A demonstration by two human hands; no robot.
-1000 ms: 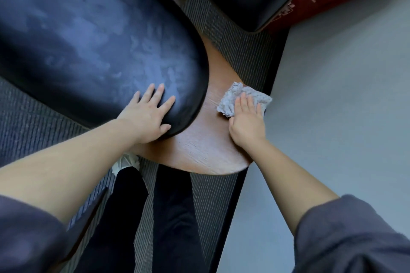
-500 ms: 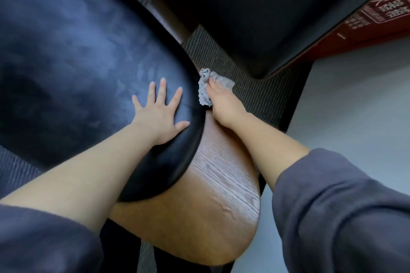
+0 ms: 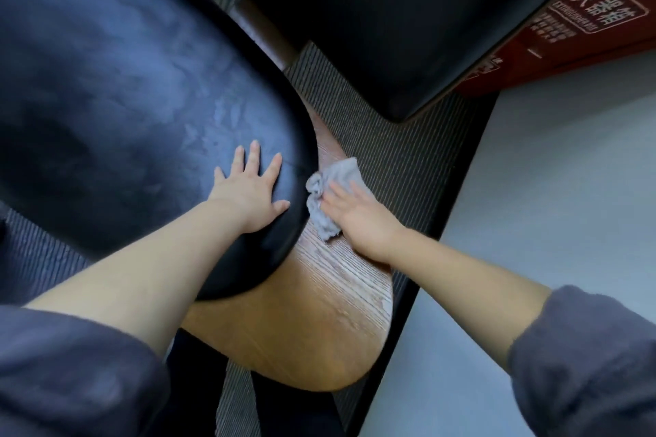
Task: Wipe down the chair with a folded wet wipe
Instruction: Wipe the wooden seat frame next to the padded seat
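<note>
Wet wipe: I see it on the chair's wood rim, long axis near-to-far.
Right hand: flat, pressing it; moved nearer than before.
Left hand: spread flat on cushion.

Right hand presses wipe on chair.

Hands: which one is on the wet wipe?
The right hand presses the grey wet wipe flat against the chair's wooden edge. The left hand holds nothing; it lies spread on the black seat cushion.
</note>
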